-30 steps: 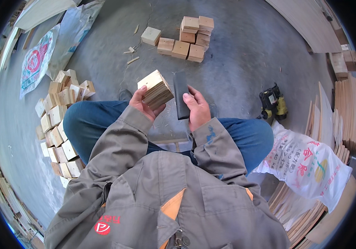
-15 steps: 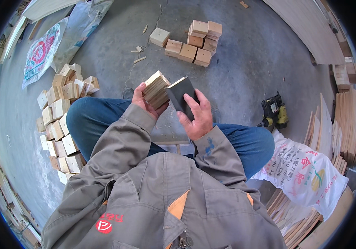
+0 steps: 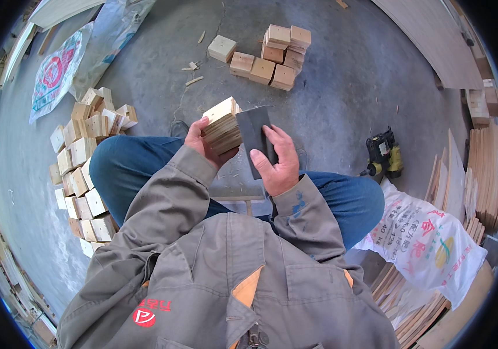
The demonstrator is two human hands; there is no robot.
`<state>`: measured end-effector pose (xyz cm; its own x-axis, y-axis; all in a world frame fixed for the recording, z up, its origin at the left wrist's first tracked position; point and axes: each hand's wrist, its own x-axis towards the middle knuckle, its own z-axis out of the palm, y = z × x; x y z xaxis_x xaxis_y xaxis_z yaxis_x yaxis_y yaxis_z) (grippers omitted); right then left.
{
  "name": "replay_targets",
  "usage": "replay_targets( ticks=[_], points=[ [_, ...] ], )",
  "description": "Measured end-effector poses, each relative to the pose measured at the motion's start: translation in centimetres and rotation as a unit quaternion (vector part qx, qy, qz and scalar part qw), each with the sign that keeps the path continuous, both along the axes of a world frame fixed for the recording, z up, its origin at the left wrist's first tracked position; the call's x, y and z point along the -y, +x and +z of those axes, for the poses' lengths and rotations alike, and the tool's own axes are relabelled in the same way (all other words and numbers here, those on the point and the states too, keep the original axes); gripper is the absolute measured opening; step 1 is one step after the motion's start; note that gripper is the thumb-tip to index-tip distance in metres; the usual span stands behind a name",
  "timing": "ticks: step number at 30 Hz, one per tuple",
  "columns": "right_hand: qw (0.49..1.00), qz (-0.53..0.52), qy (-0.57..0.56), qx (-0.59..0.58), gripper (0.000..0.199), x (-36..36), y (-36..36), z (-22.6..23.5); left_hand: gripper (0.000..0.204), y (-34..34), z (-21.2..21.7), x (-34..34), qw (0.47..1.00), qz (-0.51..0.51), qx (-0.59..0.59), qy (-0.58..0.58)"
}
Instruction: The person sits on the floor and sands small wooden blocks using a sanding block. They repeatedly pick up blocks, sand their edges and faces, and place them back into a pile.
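My left hand (image 3: 201, 141) is closed around a layered plywood block (image 3: 222, 129), whose pale top face and striped side show. Against the block's right side, my right hand (image 3: 280, 160) grips a dark grey sanding block (image 3: 254, 138), thumb on its near part and fingers over its right edge. The dark face is turned up toward me. The two blocks meet or nearly meet in front of my lap; the exact contact is hidden.
Many wooden blocks lie piled (image 3: 84, 151) at the left. A smaller stack of blocks (image 3: 273, 52) stands ahead, with wood slivers (image 3: 194, 80) nearby. A black-and-green power tool (image 3: 384, 152), a printed white sack (image 3: 426, 235) and stacked wood strips (image 3: 485, 174) are at the right.
The sanding block has turned more upright and lies closer along the plywood block's right side. Both hands keep hold; the plywood block has tilted slightly.
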<state>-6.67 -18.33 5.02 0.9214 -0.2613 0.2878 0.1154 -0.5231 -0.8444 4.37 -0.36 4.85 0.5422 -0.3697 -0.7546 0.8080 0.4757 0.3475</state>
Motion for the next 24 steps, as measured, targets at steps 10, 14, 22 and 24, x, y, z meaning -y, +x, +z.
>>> replay_targets(
  ticks=[10, 14, 22, 24],
  points=[
    [0.982, -0.129, 0.096, -0.099, 0.054, 2.5, 1.8, -3.0, 0.066, -0.4, 0.2, 0.4, 0.999, -0.033, -0.024, -0.029],
    [0.980, -0.110, 0.156, -0.058, 0.054, 2.8, 1.1, -2.4, 0.066, -0.3, 0.2, 0.5, 0.999, -0.024, -0.026, -0.014],
    [0.996, -0.044, 0.071, -0.026, 0.051, 0.2, 1.4, -0.8, 0.067, -0.4, -1.0, 0.1, 0.996, -0.034, -0.014, -0.082],
    [0.990, -0.093, 0.077, -0.076, 0.051, 1.3, 2.6, -1.9, 0.069, -1.0, -1.4, -0.4, 0.992, -0.085, 0.008, -0.095]
  ],
)
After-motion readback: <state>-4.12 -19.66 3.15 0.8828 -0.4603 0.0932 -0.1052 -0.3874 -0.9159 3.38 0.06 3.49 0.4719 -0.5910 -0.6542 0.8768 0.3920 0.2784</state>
